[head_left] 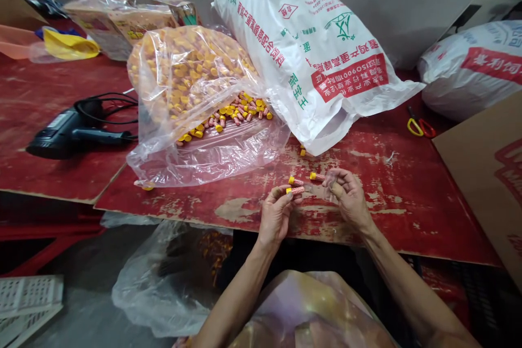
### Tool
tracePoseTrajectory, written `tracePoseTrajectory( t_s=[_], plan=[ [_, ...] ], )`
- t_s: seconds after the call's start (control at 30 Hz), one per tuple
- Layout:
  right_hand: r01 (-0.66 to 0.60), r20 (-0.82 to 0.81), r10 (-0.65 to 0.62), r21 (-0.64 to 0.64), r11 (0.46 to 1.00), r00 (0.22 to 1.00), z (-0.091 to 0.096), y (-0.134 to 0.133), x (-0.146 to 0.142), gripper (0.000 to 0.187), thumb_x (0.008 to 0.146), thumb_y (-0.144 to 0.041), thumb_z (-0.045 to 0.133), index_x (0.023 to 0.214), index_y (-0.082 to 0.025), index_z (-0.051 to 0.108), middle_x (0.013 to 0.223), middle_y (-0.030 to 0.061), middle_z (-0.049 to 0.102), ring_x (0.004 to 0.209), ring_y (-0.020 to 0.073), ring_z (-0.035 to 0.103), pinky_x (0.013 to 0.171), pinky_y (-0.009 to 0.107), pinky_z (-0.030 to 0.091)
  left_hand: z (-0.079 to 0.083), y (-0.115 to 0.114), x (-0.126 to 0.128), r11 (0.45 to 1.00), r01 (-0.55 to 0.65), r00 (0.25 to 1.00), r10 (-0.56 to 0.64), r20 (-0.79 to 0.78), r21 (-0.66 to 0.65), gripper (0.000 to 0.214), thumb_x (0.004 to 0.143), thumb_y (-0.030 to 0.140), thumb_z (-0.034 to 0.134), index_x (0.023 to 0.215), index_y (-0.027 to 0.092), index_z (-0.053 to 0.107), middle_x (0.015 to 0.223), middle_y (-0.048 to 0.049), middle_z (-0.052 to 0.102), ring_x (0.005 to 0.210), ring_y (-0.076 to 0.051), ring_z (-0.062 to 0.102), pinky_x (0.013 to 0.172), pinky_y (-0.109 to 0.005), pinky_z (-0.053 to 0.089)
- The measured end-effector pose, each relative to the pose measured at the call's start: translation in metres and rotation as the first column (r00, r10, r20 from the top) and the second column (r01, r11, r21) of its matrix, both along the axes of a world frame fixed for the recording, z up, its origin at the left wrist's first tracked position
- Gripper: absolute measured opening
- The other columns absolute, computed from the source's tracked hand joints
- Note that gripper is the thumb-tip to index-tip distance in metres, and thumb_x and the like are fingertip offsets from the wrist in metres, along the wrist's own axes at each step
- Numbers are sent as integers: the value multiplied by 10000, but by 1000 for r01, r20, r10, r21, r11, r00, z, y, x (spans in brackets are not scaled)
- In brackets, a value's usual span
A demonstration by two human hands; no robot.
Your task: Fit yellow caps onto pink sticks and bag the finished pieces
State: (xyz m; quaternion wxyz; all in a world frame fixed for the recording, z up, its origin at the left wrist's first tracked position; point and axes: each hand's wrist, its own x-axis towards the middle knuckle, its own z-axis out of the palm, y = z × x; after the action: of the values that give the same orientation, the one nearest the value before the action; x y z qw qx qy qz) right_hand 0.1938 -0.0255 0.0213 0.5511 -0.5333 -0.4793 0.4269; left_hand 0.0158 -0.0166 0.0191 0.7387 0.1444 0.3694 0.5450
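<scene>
My left hand (277, 211) pinches a small red-patterned tube with a yellow cap (295, 191) over the worn red table (244, 196). My right hand (346, 196) is closed on a small clear plastic sleeve (331, 180), with another capped tube (317, 176) at its fingertips. A third tube (296, 180) lies on the table between the hands. A clear plastic bag (196, 98) full of the same yellow-capped tubes lies open behind, some spilled at its mouth (240, 111).
A large white printed sack (310, 49) leans behind the bag, another sack (473, 65) at the right. Scissors (420, 126) lie by cardboard (485, 174). A black heat gun (69, 130) with cord rests at left. A plastic bag (163, 283) hangs below the table edge.
</scene>
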Motion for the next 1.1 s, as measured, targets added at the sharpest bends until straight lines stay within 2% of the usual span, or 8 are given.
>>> tracePoseTrajectory(
  t_s=[0.1,0.3,0.57,0.77,0.83,0.9,1.03,1.1],
  plan=[
    [57,-17,-57,19,998,998,-3,-4,-8,366,813,-356,625,1126,-229,484,955,49,633,823,162,620,765,319,519,-1,-4,2,1000,-1,1000,1,1,-15,370,571,209,824,871,147,617,862,-68,717,786,-199,693,697,-294,537],
    [-44,274,29,47,998,961,3,-14,-20,170,815,-322,592,928,-206,539,993,60,602,987,196,585,848,322,488,-7,-11,9,1000,-22,999,22,-47,-8,329,553,256,840,806,139,667,832,-9,677,661,-120,638,640,-254,531],
    [-362,626,242,70,929,741,-5,-15,-19,217,897,-244,495,1097,-214,574,1034,59,647,941,181,615,820,303,491,-19,-26,17,981,104,923,-34,-384,162,277,772,293,646,1013,176,719,1080,-71,685,1079,-212,587,996,-328,404],
    [-289,762,127,81,954,635,-10,-24,-17,226,920,-291,434,998,-181,616,908,89,685,807,200,647,717,302,504,-24,-33,32,960,216,906,-129,-403,180,311,739,148,539,1008,184,691,995,-54,693,979,-207,624,917,-333,468],
    [-301,804,198,-24,953,561,-3,-21,-9,239,917,-287,413,978,-191,624,869,75,686,757,196,643,670,293,489,-25,-29,34,915,334,849,-188,-495,225,334,715,105,513,981,190,696,964,-51,692,963,-207,622,915,-344,473],
    [-331,850,291,-148,932,440,3,-14,1,222,896,-268,420,913,-205,633,786,60,674,683,185,625,606,272,453,-24,-24,33,851,456,722,-183,-667,260,366,684,73,516,977,192,700,986,-64,683,976,-221,612,929,-363,466],
    [-320,939,298,-232,919,174,-7,-2,15,211,839,-237,447,661,-196,552,555,48,561,492,164,522,488,263,321,-12,-3,12,830,458,467,79,-881,317,370,732,92,509,1047,186,680,975,-83,659,897,-215,615,856,-348,482],
    [-322,958,253,-198,926,137,-17,-3,16,217,856,-239,415,678,-197,531,565,43,550,488,163,506,491,270,304,-6,18,-7,836,404,388,211,-897,372,286,789,120,477,958,194,694,857,-58,653,795,-185,610,767,-312,483]
  ],
)
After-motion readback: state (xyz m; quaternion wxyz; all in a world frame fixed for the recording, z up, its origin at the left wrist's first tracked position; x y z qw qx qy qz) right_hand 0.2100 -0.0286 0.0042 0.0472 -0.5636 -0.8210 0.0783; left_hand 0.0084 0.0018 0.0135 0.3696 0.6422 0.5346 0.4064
